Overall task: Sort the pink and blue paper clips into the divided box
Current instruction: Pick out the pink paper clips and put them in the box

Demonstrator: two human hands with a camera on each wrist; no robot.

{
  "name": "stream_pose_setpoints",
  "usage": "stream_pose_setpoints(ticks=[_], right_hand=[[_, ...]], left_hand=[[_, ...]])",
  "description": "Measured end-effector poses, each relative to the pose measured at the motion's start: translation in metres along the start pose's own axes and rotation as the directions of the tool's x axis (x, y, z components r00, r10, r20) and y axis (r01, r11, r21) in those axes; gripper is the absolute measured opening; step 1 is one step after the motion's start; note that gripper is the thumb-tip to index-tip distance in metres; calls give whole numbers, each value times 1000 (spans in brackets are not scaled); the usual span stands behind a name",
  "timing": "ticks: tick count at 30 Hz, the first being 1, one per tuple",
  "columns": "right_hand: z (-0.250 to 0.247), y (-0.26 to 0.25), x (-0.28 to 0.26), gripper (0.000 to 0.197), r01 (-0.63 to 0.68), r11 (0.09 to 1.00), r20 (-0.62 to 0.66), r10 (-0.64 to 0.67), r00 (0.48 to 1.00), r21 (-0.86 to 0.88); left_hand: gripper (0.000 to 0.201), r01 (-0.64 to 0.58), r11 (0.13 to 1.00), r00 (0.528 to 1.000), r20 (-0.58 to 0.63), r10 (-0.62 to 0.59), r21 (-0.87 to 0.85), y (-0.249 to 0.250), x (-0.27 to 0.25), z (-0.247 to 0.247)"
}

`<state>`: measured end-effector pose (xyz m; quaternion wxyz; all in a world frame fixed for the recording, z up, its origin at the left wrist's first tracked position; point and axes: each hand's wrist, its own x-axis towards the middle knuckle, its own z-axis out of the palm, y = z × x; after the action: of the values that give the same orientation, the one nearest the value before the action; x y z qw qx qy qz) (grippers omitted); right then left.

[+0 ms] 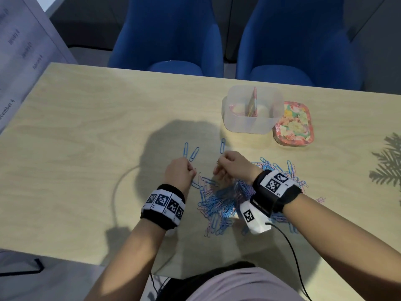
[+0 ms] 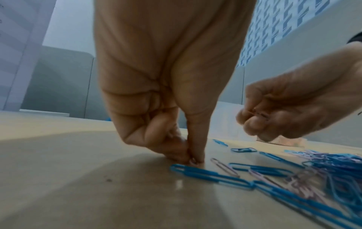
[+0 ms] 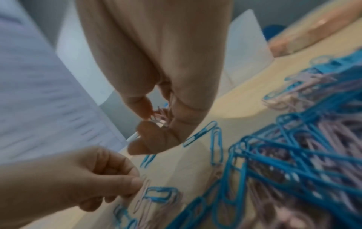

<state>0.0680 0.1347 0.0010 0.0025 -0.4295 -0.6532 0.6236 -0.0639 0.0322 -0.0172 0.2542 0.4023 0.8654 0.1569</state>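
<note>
Three blue clips [image 1: 192, 153] lie apart; my right hand [image 1: 233, 165] pinches several pink clips [image 3: 160, 118], my left hand [image 1: 180, 173] pinches one pink clip [image 3: 144, 188].

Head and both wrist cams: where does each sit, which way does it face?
Head: above, facing down and forward at the table, divided box, clip pile; both forearms and hands show.
Left wrist: low, along the left hand pinching at the tabletop.
Right wrist: along the right hand holding pink clips.
Shared: each wrist view shows the other hand and the pile.
</note>
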Motion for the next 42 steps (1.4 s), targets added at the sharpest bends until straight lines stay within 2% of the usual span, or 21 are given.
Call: stream_pose_setpoints(ticks=[2,4,7,8,9,12,14,15,16,17,19,20,22,25,27,29,32,34,36,38,42], right_hand=[[2,3,-5,14,-10,1000,33,10,999,-8],[5,8,-5,11,93,961,52,-82,995,-261],[10,18,-4,18,253,677,187,-171,967,-691],[11,21,-3,19,255,622,179,-184,967,-740],[10,21,-2,20,237,611,139,-204,969,-756],[0,17,0,21,189,641,8,-275,961,-744],[-2,13,-4,22,246,616,91,-272,958,-748],[0,10,-8,24,293,578,173,-255,951,-761],[3,9,-12,26,343,524,247,-245,937,-780],[6,10,-16,27,390,457,302,-255,919,-800],[11,12,-17,27,442,328,356,-290,888,-835],[13,13,-17,26,448,286,366,-296,882,-847],[15,14,-18,26,442,222,374,-289,881,-869],[16,18,-18,28,431,150,383,-269,884,-890],[14,22,-19,30,409,197,358,-248,900,-891],[8,26,-20,27,354,331,300,-205,932,-875],[-6,27,-19,17,252,668,215,-139,967,-700],[-21,14,-19,9,226,843,121,-191,974,-488],[-43,-8,-17,10,241,902,-6,-261,965,-358],[-68,-33,-9,10,227,922,-88,-266,960,-314],[-106,-76,23,15,174,852,-248,-329,911,-493]], left_hand=[[12,-15,1000,999,35,15,-4,-1,0,0],[9,-4,996,998,55,8,-85,-5,2,-4],[18,85,926,989,142,-35,-368,-13,5,-12],[14,139,877,980,193,-54,-460,-15,5,-15],[11,207,812,964,254,-75,-546,-16,4,-17],[22,437,542,886,447,-123,-718,-16,2,-22],[27,524,427,844,515,-147,-737,-12,1,-24],[26,545,416,832,531,-162,-728,-10,1,-23],[24,531,469,840,513,-177,-706,-7,1,-21],[22,466,591,871,457,-179,-658,-5,0,-18],[20,228,867,951,292,-101,-444,-3,-1,-9],[18,125,940,974,218,-56,-318,-1,-3,-5],[17,40,992,995,91,-29,-123,2,-9,1],[20,5,1000,1000,12,-5,-23,3,-14,8],[19,-10,1000,1000,24,9,11,5,-15,7],[17,-23,999,999,40,22,37,7,-16,4],[19,-34,999,993,111,30,41,9,-17,0],[18,-11,1000,988,156,11,-3,6,-17,0],[13,24,999,986,167,-16,-49,2,-14,0],[11,38,996,983,182,-23,-79,3,-11,-3],[10,-26,996,970,239,47,-91,23,6,-21]])
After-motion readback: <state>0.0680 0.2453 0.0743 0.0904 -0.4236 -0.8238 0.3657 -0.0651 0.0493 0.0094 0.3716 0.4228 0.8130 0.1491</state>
